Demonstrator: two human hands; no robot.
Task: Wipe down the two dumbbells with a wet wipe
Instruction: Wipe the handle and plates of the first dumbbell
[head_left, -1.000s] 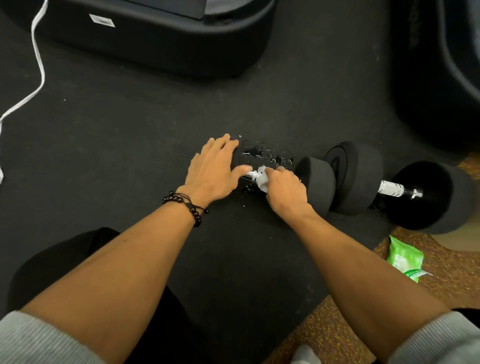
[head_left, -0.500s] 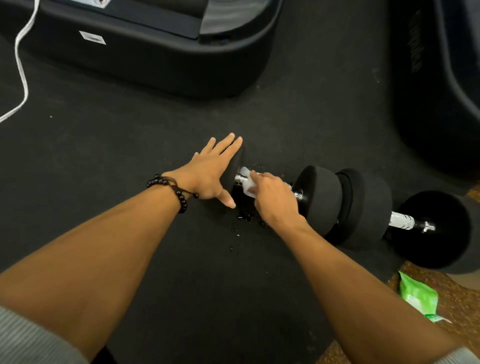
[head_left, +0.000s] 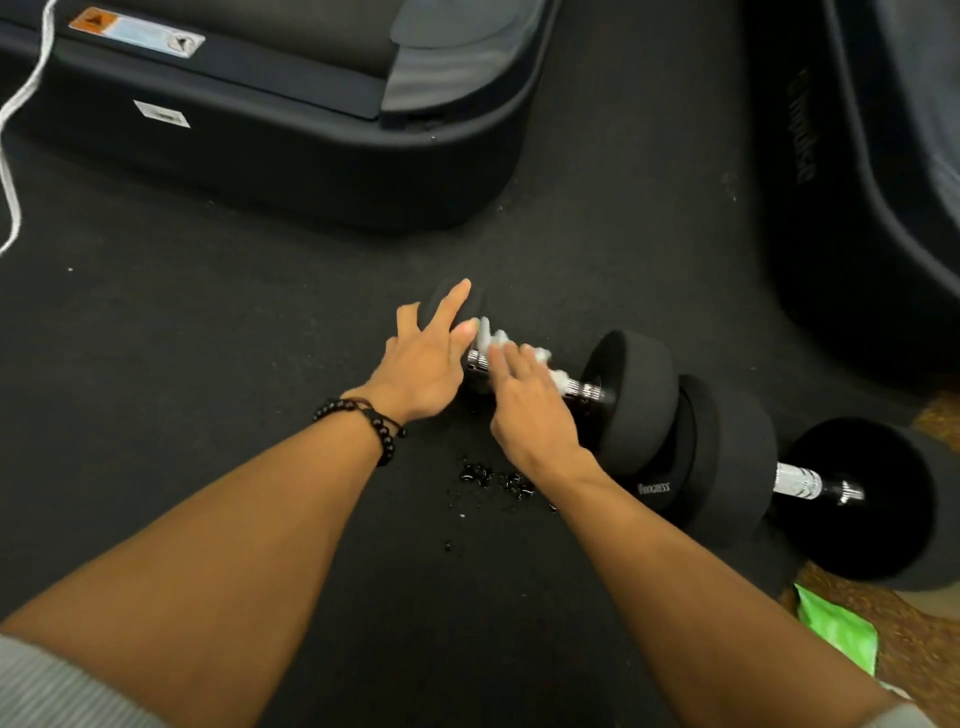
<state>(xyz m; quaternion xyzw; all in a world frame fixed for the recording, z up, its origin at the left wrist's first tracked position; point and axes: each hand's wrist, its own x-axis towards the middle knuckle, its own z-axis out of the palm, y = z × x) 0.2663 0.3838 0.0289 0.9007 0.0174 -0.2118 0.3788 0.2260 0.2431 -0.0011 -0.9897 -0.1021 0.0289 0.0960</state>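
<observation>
Kneeling over two dumbbells lying end to end on a black rubber floor (head_left: 208, 364). The near dumbbell (head_left: 631, 400) has its chrome bar under both hands. The left hand (head_left: 423, 366) is spread wide, fingers resting on the far weight head, steadying it. The right hand (head_left: 527, 400) lies flat over the bar, pressing a white wet wipe (head_left: 498, 340) onto it; the wipe is blurry and pokes out past the fingertips. The second dumbbell (head_left: 800, 480) sits just to the right, heads touching. Water drops (head_left: 493, 478) sit on the floor near the right wrist. A green wipes pack (head_left: 836, 636) lies at bottom right.
</observation>
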